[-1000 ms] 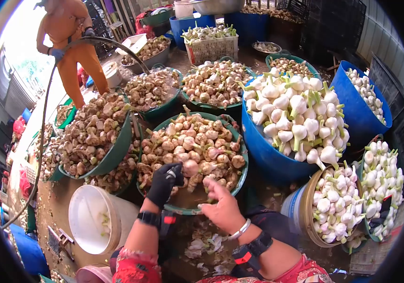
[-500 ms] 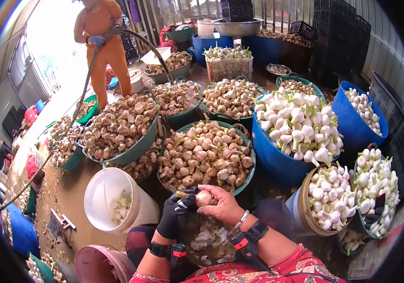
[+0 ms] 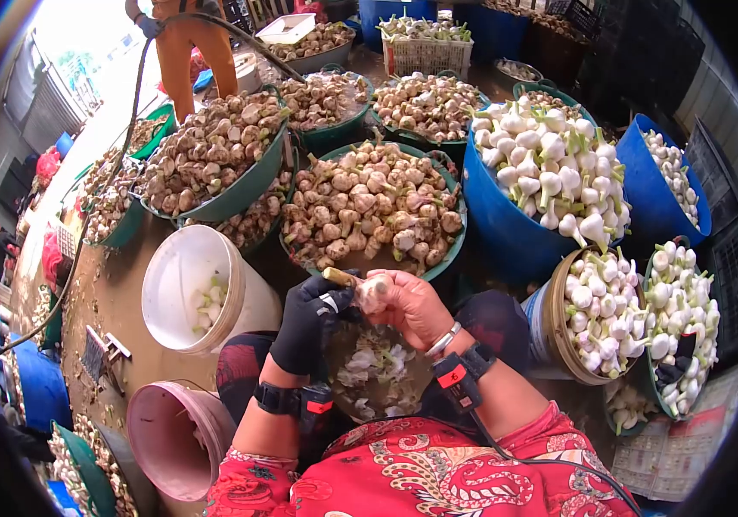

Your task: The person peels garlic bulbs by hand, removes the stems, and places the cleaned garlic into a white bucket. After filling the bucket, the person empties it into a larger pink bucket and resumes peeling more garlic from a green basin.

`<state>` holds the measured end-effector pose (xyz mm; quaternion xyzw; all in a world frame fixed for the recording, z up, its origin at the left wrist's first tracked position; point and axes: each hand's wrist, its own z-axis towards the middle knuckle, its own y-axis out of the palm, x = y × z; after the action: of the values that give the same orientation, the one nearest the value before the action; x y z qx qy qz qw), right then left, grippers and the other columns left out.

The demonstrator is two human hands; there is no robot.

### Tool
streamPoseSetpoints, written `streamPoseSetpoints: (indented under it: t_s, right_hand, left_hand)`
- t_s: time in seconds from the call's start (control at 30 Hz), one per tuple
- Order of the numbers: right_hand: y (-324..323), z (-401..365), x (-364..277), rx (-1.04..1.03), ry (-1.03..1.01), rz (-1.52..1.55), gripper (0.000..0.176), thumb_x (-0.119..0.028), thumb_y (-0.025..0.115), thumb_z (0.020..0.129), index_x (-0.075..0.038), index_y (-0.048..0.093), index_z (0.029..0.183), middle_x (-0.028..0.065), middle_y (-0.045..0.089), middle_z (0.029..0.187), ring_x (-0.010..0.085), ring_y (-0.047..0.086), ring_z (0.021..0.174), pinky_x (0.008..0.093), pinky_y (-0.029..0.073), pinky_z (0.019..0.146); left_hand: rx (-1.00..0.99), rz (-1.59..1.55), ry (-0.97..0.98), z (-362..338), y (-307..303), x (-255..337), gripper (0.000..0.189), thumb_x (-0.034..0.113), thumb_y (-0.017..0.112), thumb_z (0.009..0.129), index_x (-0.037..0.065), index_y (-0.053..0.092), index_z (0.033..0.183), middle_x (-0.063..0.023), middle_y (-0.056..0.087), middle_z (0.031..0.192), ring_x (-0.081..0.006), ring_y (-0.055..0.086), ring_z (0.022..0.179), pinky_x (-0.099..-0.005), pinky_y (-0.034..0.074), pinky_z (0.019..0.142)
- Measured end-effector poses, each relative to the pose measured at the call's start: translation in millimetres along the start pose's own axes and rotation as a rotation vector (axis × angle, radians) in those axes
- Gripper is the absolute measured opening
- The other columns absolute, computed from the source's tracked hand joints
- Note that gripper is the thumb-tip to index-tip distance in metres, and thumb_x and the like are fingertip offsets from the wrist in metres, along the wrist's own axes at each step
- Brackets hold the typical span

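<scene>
A garlic bulb [image 3: 374, 295] with a stubby stem is held between both hands above my lap. My left hand [image 3: 304, 323], in a black glove with bare fingertips, is closed around the stem side. My right hand [image 3: 421, 308], bare and with a metal bangle at the wrist, grips the bulb's other side with thumb and fingers. Beneath them, papery garlic skins [image 3: 378, 370] lie between my knees. Just beyond stands a green tub [image 3: 461, 231] heaped with brownish, unpeeled garlic [image 3: 369, 202].
A blue tub [image 3: 507, 233] of cleaned white garlic stands right, beside a bucket [image 3: 541, 327] of more. Left are a white bucket [image 3: 253, 297] with a few bulbs and a pink bucket [image 3: 149, 431]. A person in orange [image 3: 197, 60] holds a hose [image 3: 235, 33] at the back.
My view has tilted downward, so the tubs sit higher in the picture. Both hands still hold the garlic bulb, its stem now pointing up and left.
</scene>
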<state>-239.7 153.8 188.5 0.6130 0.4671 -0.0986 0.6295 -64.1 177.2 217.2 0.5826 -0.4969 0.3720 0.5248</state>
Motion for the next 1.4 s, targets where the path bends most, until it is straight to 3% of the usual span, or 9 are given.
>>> streamPoseSetpoints:
  t_s: [0.4,0.57,0.67,0.87,1.0,1.1,1.17,1.27,1.4]
  right_hand:
    - [-13.2,-1.6,1.7,-0.347,0.717,0.204,0.047,-0.049,0.045,0.092,-0.006,0.057,0.109,0.0121,0.064,0.078,0.0143,0.059,0.057,0.0216,0.043,0.043]
    - [-23.4,2.1,-5.4,-0.143,0.522,0.243,0.047,-0.046,0.051,0.09,-0.007,0.055,0.116,0.016,0.065,0.092,0.0193,0.064,0.069,0.0238,0.049,0.053]
    - [-19.4,3.1,-4.1,-0.101,0.478,0.122,0.042,-0.042,0.052,0.091,-0.009,0.054,0.117,0.0151,0.065,0.094,0.0211,0.066,0.075,0.0246,0.051,0.058]
    - [-7.6,12.6,-1.1,0.003,0.373,-0.055,0.025,-0.019,0.053,0.093,-0.006,0.056,0.114,0.0072,0.065,0.097,0.018,0.062,0.092,0.0295,0.05,0.078]
    - [15.4,8.2,-15.9,-0.082,-0.232,-0.189,0.016,-0.008,0.048,0.09,0.002,0.06,0.093,0.0056,0.063,0.088,0.0116,0.058,0.078,0.0273,0.048,0.08]
    - [8.3,-0.1,-39.8,-0.076,-0.235,0.022,0.015,-0.009,0.048,0.089,0.0,0.057,0.097,0.0076,0.062,0.086,0.0159,0.06,0.075,0.0304,0.05,0.079]
    - [-4.6,2.6,-54.3,-0.004,-0.245,0.232,0.017,-0.012,0.047,0.09,0.0,0.055,0.098,0.0098,0.061,0.082,0.0194,0.061,0.071,0.0323,0.052,0.075]
    - [-3.5,-0.7,-62.2,0.067,-0.081,-0.128,0.018,-0.013,0.054,0.086,0.0,0.055,0.1,0.0136,0.064,0.092,0.0209,0.063,0.069,0.032,0.053,0.065]
    - [11.7,8.5,-25.7,0.046,0.062,-0.541,0.028,-0.004,0.069,0.077,-0.002,0.056,0.102,0.005,0.061,0.081,0.0113,0.059,0.068,0.0244,0.052,0.067]
  left_hand:
    - [-0.033,0.982,0.571,11.4,-9.5,-15.4,0.038,0.006,0.063,0.069,0.008,0.065,0.107,-0.0149,0.065,0.091,-0.0323,0.062,0.087,-0.0373,0.049,0.077]
    - [0.042,-0.171,-0.084,-7.0,-20.3,-14.5,0.037,0.004,0.056,0.088,0.0,0.053,0.124,-0.0001,0.06,0.089,-0.0079,0.055,0.081,-0.0234,0.047,0.074]
    - [-0.123,-0.345,-0.035,-19.3,-10.3,-5.9,0.042,0.003,0.059,0.086,0.002,0.052,0.127,-0.0015,0.062,0.093,-0.0078,0.056,0.084,-0.0229,0.046,0.075]
    - [0.068,-0.085,0.061,-13.0,-6.1,-5.1,0.026,0.003,0.061,0.084,0.003,0.063,0.109,-0.0025,0.064,0.097,-0.0103,0.058,0.084,-0.0248,0.047,0.076]
    - [0.294,0.596,0.49,4.6,-41.0,-14.2,0.022,0.014,0.054,0.09,-0.001,0.062,0.105,-0.0065,0.065,0.089,-0.0151,0.06,0.078,-0.0281,0.048,0.073]
    - [0.277,-0.003,0.26,7.6,-65.5,-7.9,0.022,0.015,0.055,0.091,-0.001,0.063,0.104,-0.0068,0.064,0.087,-0.015,0.06,0.076,-0.0284,0.048,0.071]
    - [0.339,0.992,0.744,8.6,-68.5,-6.6,0.022,0.016,0.056,0.092,0.0,0.062,0.105,-0.0035,0.062,0.083,-0.0121,0.058,0.073,-0.0266,0.047,0.066]
    - [0.337,0.124,0.314,5.3,-68.9,-6.1,0.02,0.016,0.058,0.091,0.002,0.062,0.106,-0.0017,0.061,0.081,-0.0112,0.057,0.07,-0.0249,0.046,0.064]
    - [0.338,0.125,0.404,11.4,-45.7,-10.7,0.017,0.013,0.058,0.091,0.005,0.061,0.105,-0.0023,0.061,0.08,-0.0123,0.058,0.07,-0.0249,0.047,0.065]
